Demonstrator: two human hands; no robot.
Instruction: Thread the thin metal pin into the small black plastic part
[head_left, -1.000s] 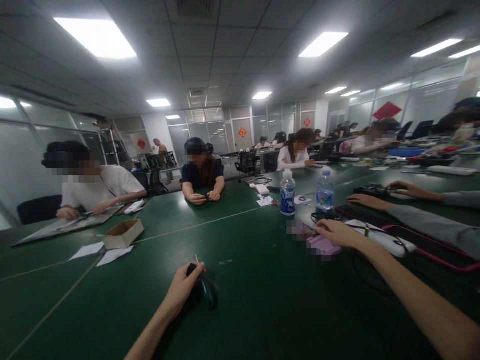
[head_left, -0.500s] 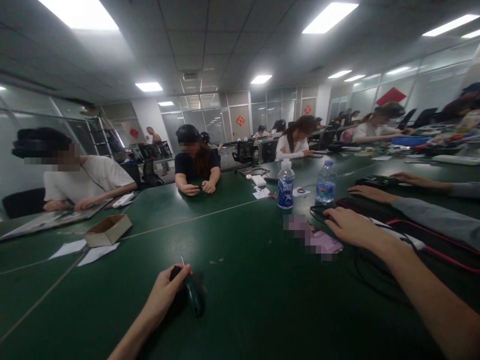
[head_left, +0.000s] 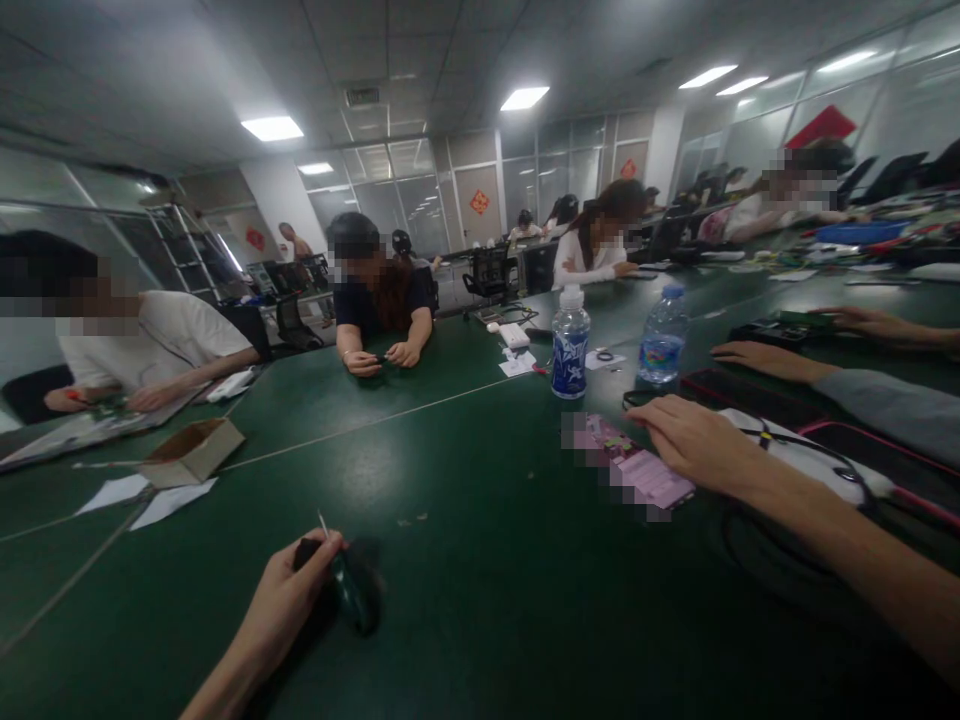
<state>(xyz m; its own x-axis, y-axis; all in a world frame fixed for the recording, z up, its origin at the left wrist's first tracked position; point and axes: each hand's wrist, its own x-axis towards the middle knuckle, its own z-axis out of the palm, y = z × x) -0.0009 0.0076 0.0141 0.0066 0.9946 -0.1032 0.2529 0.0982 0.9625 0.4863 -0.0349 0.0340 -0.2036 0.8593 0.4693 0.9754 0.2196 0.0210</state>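
Note:
My left hand [head_left: 281, 600] rests on the green table [head_left: 480, 560], closed around a dark green-handled screwdriver [head_left: 351, 592] whose thin metal tip points upward. My right hand [head_left: 694, 440] reaches forward on the right, fingers curled over the far edge of a pink phone-like object [head_left: 637, 478] that lies flat on the table; part of that object is blurred out. A black cable [head_left: 817, 450] runs beside my right wrist over a white device.
Two water bottles [head_left: 571, 343] [head_left: 662, 347] stand beyond my right hand. An open cardboard box [head_left: 191, 451] and white papers [head_left: 142, 497] lie at left. Another person's hands [head_left: 757, 358] work on dark devices at right. Several people sit around the table's far side.
The view has tipped downward and shifted, so both hands sit lower and further left in frame. My right hand slid onto the pink object. The screwdriver stays in my left hand.

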